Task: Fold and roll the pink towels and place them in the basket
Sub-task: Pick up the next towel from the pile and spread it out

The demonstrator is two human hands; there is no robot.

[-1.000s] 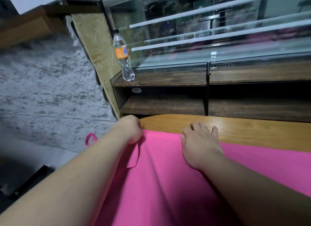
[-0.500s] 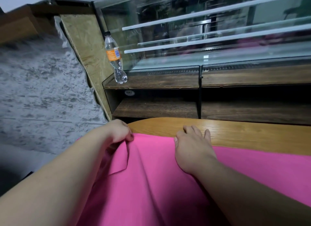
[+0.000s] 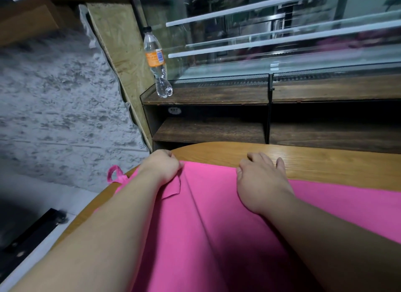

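Head view, L hand (image 3: 163, 167) pinches pink towel (image 3: 208, 222), R hand (image 3: 259, 182) flat

Nothing legible anywhere. On the clear plastic bottle (image 3: 157, 74) with black cap, the orange wrap label (image 3: 153, 58) has a blue patch, but its print is too small and blurred to read. The small white oval sticker (image 3: 174, 110) on the dark wooden shelf unit (image 3: 208, 96) carries dark marks, unreadable.

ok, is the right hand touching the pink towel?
Touching. Head view: right hand lies flat on the pink towel, fingers reaching onto the wooden table.
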